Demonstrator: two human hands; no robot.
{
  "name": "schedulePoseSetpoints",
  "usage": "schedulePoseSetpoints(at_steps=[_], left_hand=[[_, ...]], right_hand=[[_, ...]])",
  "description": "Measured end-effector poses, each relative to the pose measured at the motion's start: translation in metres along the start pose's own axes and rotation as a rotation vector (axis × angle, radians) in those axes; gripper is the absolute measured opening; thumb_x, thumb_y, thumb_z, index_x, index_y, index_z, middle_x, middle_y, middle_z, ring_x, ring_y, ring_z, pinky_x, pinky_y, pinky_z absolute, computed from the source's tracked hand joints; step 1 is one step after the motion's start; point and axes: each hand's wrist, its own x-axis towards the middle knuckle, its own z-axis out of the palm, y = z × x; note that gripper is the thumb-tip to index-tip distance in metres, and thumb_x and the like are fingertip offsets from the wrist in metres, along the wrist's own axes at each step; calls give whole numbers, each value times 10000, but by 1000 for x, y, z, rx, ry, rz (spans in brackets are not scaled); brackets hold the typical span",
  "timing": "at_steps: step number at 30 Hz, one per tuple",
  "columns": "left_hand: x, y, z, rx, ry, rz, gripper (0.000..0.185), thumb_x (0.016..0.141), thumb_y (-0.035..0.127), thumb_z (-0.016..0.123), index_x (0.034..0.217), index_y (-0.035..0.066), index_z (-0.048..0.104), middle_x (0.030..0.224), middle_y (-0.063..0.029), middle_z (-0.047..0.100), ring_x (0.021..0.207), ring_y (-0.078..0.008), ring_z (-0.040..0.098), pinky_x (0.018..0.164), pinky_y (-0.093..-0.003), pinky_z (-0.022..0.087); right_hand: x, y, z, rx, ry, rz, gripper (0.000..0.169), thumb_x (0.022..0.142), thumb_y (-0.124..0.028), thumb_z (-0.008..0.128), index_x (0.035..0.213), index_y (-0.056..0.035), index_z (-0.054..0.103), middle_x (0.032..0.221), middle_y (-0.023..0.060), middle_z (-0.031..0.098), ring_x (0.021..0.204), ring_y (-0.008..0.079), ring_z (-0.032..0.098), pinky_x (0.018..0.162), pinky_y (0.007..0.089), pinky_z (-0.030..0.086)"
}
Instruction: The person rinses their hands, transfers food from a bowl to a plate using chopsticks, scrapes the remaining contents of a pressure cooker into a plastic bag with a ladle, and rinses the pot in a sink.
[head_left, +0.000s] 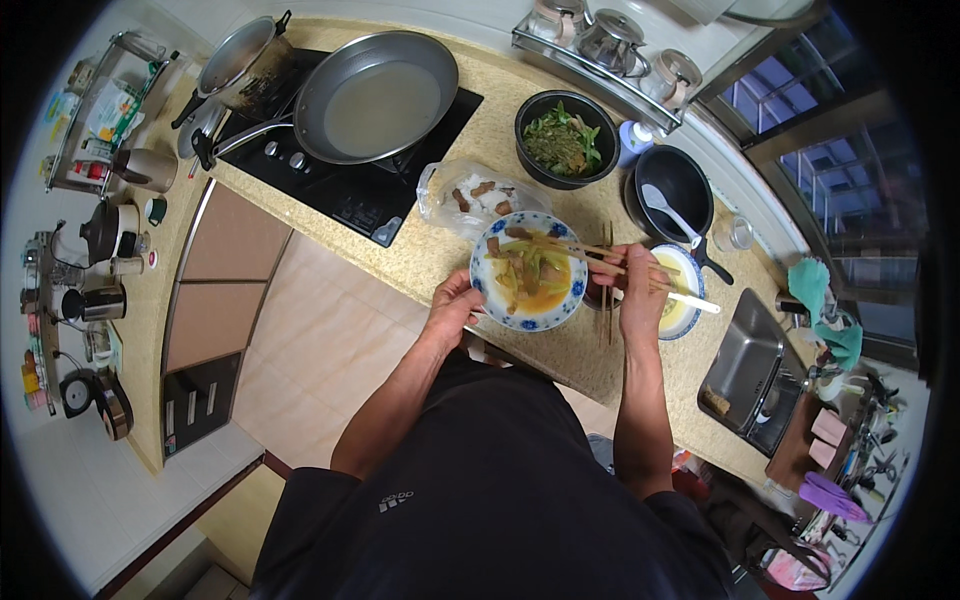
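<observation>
My left hand (456, 304) grips the left rim of a white plate with blue flowers (530, 325), which holds meat pieces, green vegetable and orange broth (534, 274). Wooden chopsticks (581, 246) are in my right hand (639, 289), their tips over the food at a piece of meat. A white handle (694, 301) also sticks out at my right hand; whether I hold it, I cannot tell. Just beyond the plate lies a clear plastic bag (442, 199) with white rice and meat pieces (486, 196). More chopsticks (609, 326) lie across a partly hidden dark bowl beside the plate.
A large steel frying pan (382, 97) with cloudy liquid stands on the black hob (337, 202), beside a pot (247, 64). Further right are a black bowl of greens (566, 139), a black saucepan (671, 180) with a grey spatula, a bowl of yellow liquid (697, 281) and a steel sink (742, 349).
</observation>
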Motion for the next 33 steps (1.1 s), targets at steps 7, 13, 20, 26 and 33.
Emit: schedulePoseSetpoints(at_steps=[7,13,20,26,33], left_hand=[[-3,-19,-7,28,-24,-23,325,821,40,598,1131,113,659,923,27,687,669,-44,589,508,-186,410],[-16,-23,-1,70,-45,-35,293,836,59,597,1113,128,659,921,56,676,675,-25,556,517,-182,408],[-13,-20,-6,94,-54,-43,276,834,62,596,1093,133,659,910,59,675,684,-33,558,524,-190,415],[-14,-14,0,93,-70,-59,331,805,62,598,1125,126,652,983,51,692,729,-22,574,518,-178,382],[-13,-12,-2,98,-64,-62,313,837,63,597,1137,134,651,943,42,688,710,-43,582,543,-207,420]], right_hand=[[62,38,44,13,-105,-35,302,1025,-226,545,962,48,658,787,104,686,656,151,685,568,246,544],[73,82,75,-147,-250,112,289,1026,-244,559,944,16,654,854,87,689,703,154,701,594,253,551],[45,55,84,-124,-318,105,286,1029,-235,552,1014,21,678,860,78,689,731,132,693,605,235,542],[76,68,38,-479,-233,-24,277,1026,-238,559,1006,8,683,862,51,691,713,125,680,597,235,516],[39,-3,27,-69,-86,-32,266,1020,-231,564,1015,12,672,865,63,698,726,134,692,605,239,525]])
